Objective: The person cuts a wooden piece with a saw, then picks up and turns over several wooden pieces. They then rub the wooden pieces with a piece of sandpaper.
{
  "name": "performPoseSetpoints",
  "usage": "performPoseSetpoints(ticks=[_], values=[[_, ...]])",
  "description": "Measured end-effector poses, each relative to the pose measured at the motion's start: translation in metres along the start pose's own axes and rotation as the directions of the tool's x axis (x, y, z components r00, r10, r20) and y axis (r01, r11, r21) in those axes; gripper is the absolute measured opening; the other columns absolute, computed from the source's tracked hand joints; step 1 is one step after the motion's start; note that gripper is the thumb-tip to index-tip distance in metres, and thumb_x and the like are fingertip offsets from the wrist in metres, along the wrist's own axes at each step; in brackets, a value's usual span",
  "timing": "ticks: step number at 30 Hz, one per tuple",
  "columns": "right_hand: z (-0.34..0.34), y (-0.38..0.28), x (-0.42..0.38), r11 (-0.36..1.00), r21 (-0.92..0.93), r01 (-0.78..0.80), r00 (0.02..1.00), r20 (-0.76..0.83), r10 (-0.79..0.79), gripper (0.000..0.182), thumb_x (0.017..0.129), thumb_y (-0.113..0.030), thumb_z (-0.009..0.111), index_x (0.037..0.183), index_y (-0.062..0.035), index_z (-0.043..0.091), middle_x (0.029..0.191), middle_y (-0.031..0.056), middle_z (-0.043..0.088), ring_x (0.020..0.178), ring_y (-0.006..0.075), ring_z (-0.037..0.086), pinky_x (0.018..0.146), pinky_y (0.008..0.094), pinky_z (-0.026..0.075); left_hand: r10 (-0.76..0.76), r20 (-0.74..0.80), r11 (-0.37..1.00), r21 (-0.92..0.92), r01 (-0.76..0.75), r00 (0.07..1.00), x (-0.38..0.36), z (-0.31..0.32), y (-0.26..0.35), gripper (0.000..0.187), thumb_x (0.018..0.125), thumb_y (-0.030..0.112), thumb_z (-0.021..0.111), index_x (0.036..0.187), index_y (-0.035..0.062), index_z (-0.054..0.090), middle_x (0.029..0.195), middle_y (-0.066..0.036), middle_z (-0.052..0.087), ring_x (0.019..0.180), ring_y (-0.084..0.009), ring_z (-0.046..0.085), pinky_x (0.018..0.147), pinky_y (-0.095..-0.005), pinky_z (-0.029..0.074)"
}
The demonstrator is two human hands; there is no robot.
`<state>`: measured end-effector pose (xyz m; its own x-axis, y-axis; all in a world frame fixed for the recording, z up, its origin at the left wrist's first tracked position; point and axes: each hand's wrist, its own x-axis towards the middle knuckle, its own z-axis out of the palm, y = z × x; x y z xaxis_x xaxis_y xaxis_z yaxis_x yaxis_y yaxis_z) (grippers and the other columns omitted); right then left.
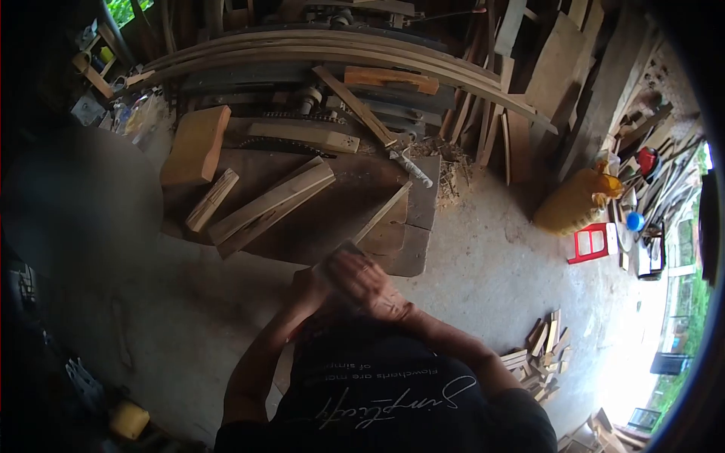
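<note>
My right hand (366,285) is in front of my body, blurred, its fingers closed over a dark flat piece (346,249) whose kind I cannot make out. Close beside it on the left is my left hand (308,288), its fingers mostly hidden behind the right hand. A thin wooden strip (385,211) slants from just above the hands up to the right, over the low worktable (415,253). Whether the left hand grips this strip cannot be seen.
On the worktable lie wooden beams (276,200), a short block (212,200) and a broad board (198,143). Long planks (332,51) span the back. To the right are a yellow sack (570,200), a red stool (593,243) and a pile of offcuts (540,351) on the floor.
</note>
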<state>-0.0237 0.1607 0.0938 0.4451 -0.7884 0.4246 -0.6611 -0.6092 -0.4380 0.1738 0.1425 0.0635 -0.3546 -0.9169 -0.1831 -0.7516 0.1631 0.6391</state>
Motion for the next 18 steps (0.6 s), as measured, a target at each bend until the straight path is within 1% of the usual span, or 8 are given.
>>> performPoseSetpoints(ticks=[2,7,11,13,14,15,17,18], values=[[0.011,0.017,-0.001,0.984,0.031,0.176,0.982,0.060,-0.177,0.051,0.076,-0.001,0.053,0.127,-0.0027,0.049,0.132,0.0201,0.047,0.123,0.0317,0.046,0.100,0.0424,0.038,-0.019,-0.066,0.997,-0.077,0.014,0.998,-0.002,-0.002,0.005,0.035,0.086,0.029,0.063,0.096,-0.0040,0.058,0.080,-0.024,0.063,0.077,-0.0394,0.063,0.063,-0.0389,0.049],[0.008,0.111,0.017,0.977,-0.130,-0.169,0.985,-0.055,0.163,0.048,0.084,-0.007,0.043,0.131,-0.0068,0.048,0.139,0.0149,0.042,0.131,0.0304,0.037,0.103,0.0425,0.034,-0.120,-0.141,0.987,-0.125,0.102,0.983,-0.002,0.010,0.014,0.036,0.086,0.031,0.062,0.080,-0.0045,0.057,0.073,-0.028,0.060,0.073,-0.0427,0.062,0.060,-0.0437,0.048],[0.046,0.028,-0.009,1.000,0.021,0.008,1.000,0.000,-0.008,0.047,0.082,-0.009,0.047,0.129,-0.0052,0.049,0.139,0.0147,0.042,0.130,0.0297,0.038,0.104,0.0415,0.034,-0.153,-0.169,0.978,-0.165,0.125,0.974,-0.001,0.018,0.008,0.036,0.087,0.030,0.062,0.082,-0.0054,0.056,0.071,-0.027,0.060,0.072,-0.0430,0.061,0.060,-0.0442,0.048],[0.039,0.021,-0.019,0.986,0.003,0.170,0.982,0.081,-0.169,0.045,0.086,-0.017,0.049,0.129,-0.0027,0.048,0.138,0.0141,0.043,0.131,0.0285,0.037,0.109,0.0408,0.029,0.141,-0.331,0.948,-0.228,-0.224,0.933,-0.009,0.030,-0.001,0.037,0.087,0.030,0.061,0.084,-0.0061,0.056,0.071,-0.026,0.060,0.071,-0.0429,0.061,0.060,-0.0448,0.047],[0.044,0.059,-0.022,0.939,0.337,-0.064,0.997,0.060,0.047,0.046,0.085,-0.016,0.051,0.129,-0.0028,0.048,0.138,0.0152,0.044,0.131,0.0291,0.037,0.108,0.0410,0.029,0.115,-0.348,0.947,-0.245,-0.209,0.931,-0.014,0.032,-0.001,0.037,0.087,0.030,0.061,0.084,-0.0061,0.056,0.071,-0.026,0.060,0.071,-0.0429,0.061,0.060,-0.0448,0.047],[0.026,0.085,-0.010,0.899,0.390,-0.197,0.979,0.025,0.203,0.043,0.088,-0.018,0.047,0.128,-0.0025,0.049,0.137,0.0150,0.045,0.130,0.0294,0.037,0.108,0.0415,0.029,-0.042,-0.217,0.968,-0.252,-0.015,0.975,-0.020,0.017,0.011,0.036,0.086,0.030,0.062,0.085,-0.0062,0.056,0.071,-0.026,0.060,0.071,-0.0427,0.061,0.060,-0.0447,0.047],[0.012,0.111,0.005,0.843,0.439,-0.311,0.937,-0.003,0.348,0.040,0.092,-0.021,0.043,0.127,-0.0023,0.050,0.136,0.0148,0.046,0.130,0.0298,0.038,0.108,0.0420,0.029,-0.239,-0.042,0.940,-0.260,0.220,0.970,-0.021,0.002,0.020,0.036,0.086,0.029,0.062,0.084,-0.0064,0.055,0.071,-0.026,0.060,0.071,-0.0421,0.062,0.060,-0.0443,0.047],[0.011,0.118,0.010,0.934,0.218,-0.284,0.944,-0.108,0.313,0.043,0.096,-0.027,0.034,0.128,-0.0028,0.050,0.135,0.0147,0.046,0.130,0.0305,0.037,0.108,0.0426,0.028,-0.240,-0.054,0.938,-0.271,0.217,0.969,-0.021,0.004,0.016,0.036,0.086,0.029,0.062,0.084,-0.0064,0.055,0.071,-0.026,0.060,0.071,-0.0421,0.062,0.060,-0.0443,0.047]])
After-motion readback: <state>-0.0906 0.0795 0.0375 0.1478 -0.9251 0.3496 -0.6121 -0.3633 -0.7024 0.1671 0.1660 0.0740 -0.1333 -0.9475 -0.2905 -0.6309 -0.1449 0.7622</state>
